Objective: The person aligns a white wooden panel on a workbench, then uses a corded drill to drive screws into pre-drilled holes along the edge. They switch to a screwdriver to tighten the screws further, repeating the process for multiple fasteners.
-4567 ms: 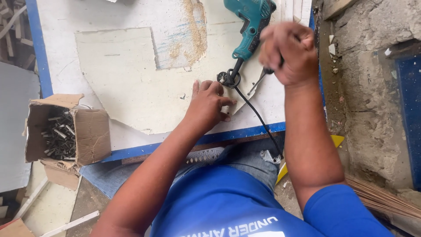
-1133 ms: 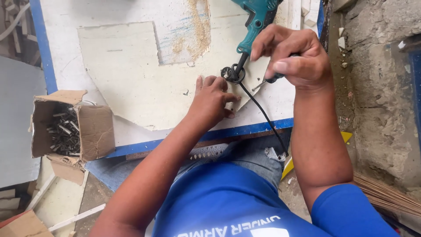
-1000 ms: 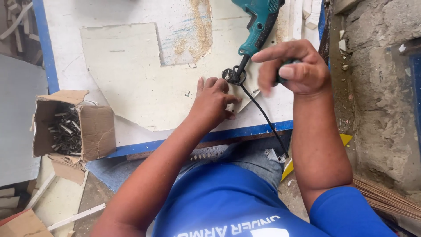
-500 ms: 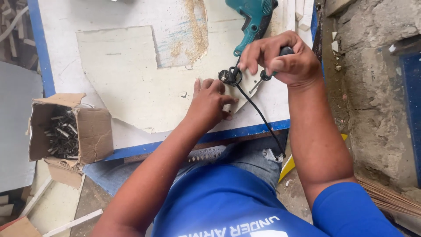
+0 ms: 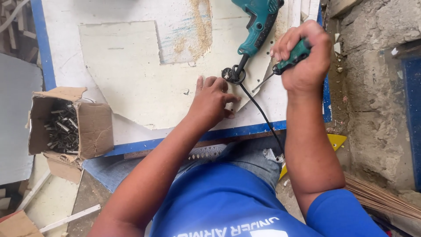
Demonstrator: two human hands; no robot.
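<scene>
Two hands are engaged: right hand (image 5: 305,61) is now fisted around the screwdriver (image 5: 287,63), lifted to 1 o'clock versus half a second ago. Left hand (image 5: 212,100) is kept flat, open, on the panel (image 5: 131,79). Drill (image 5: 256,22) is untouched at 12.

We wear a blue short-sleeved T-shirt (image 5: 228,202) with white lettering across the chest, its sleeve (image 5: 337,215) ending above the elbow. Below it are blue jeans (image 5: 245,156), frayed at a tear over the knee. Both forearms are bare, with no gloves or watch.
</scene>
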